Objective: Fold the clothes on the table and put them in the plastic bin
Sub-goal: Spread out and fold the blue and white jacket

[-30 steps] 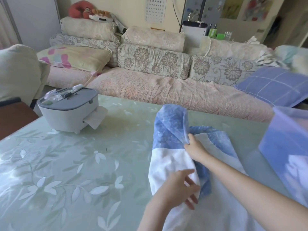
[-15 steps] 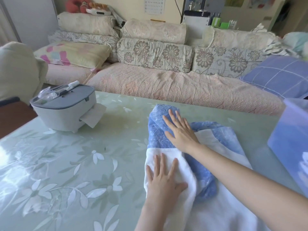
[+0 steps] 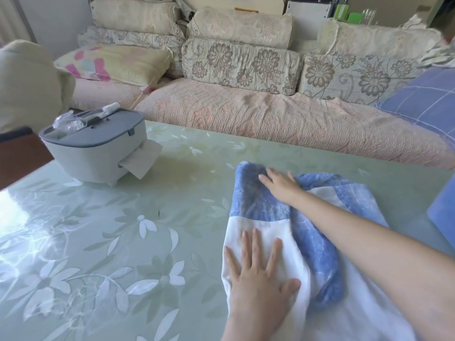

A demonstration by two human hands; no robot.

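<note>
Here, the garment (image 3: 283, 232), blue at its far end and white nearer, lies folded lengthwise on the table (image 3: 123, 230) under both hands. Left hand (image 3: 258, 279) flat on the white part, fingers straight and spread. Right hand (image 3: 283, 185) flat on the blue end, just beyond the left. The plastic bin (image 3: 443, 212) sits right of the right arm.

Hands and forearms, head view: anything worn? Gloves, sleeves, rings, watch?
Nothing worn that shows. The left hand and right hand are bare: no gloves, rings or watch. The right forearm is bare to the frame edge, no sleeve; only the left wrist shows, also bare.
</note>
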